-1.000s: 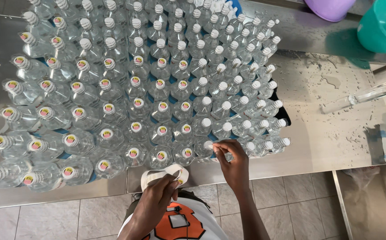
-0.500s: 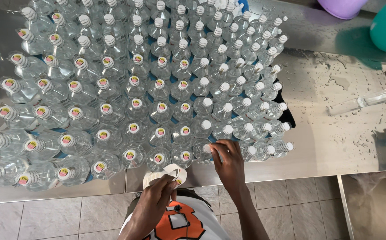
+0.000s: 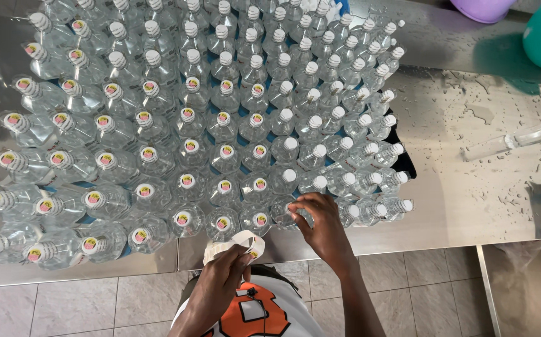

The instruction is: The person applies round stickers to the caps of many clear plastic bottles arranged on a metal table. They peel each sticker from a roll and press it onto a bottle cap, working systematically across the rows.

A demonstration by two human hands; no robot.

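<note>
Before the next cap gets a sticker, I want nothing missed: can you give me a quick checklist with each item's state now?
1. Right hand on a front-row bottle's cap: ok, fingertips touch it.
2. Left hand holds the white sticker strip: ok.
3. Cap under the right hand already stickered: cannot tell, fingers cover it.
4. Plain white caps remain on the right part of the block: not ok, many unstickered.
5. Bottles upright: ok, none seen toppled.
6. Steel table dry: not ok, water drops on the right.
</note>
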